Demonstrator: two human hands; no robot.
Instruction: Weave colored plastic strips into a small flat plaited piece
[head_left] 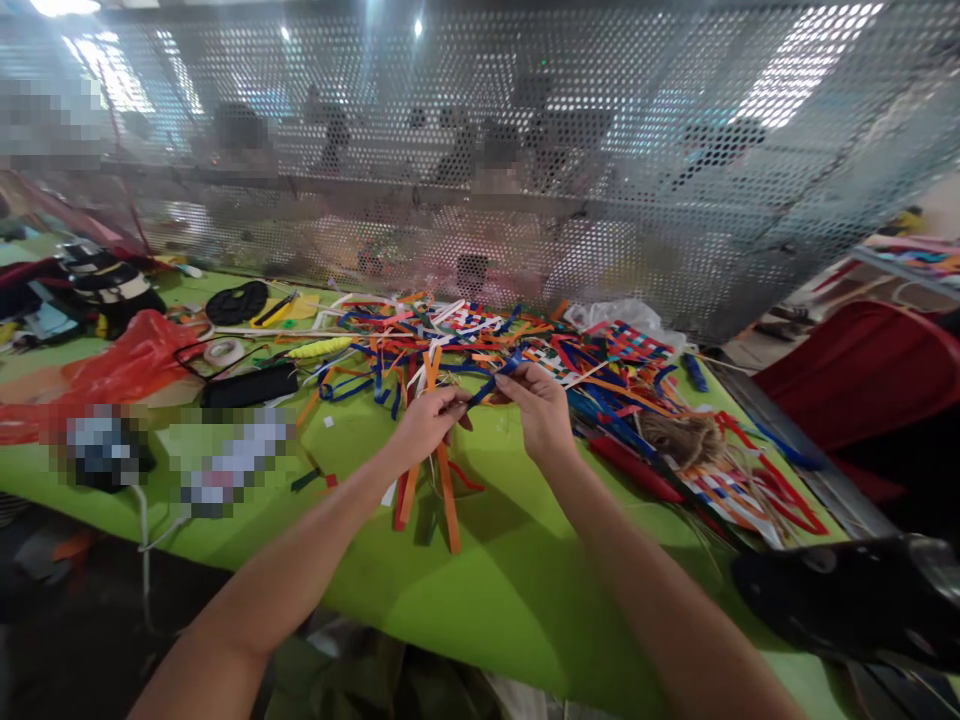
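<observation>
Both hands meet over the middle of the green table (517, 590), just in front of a tangled heap of flat strips (480, 345) that stretches along its far edge. The left hand (427, 425) is curled, fingertips pinched on thin, ribbon-like orange strips (447, 490) that hang straight down from it and end on the smooth, matte tabletop. The right hand (541, 410) is closed too, thumb and forefinger nipping a narrow blue strip (499, 375) that runs back into the heap; the two grips nearly touch, and it may be one woven piece held between them, though the blur hides that.

The strips look stiff and glossy, like plastic banding, in orange, blue, red and white. Toward the right edge lie checker-woven mats (626, 345) and a fuzzy coil of brown twine (686, 437). Near the left edge sit a crumpled red plastic bag (127, 365) and a roll of white tape (223, 351). A perforated metal screen (600, 150) rises behind the far edge.
</observation>
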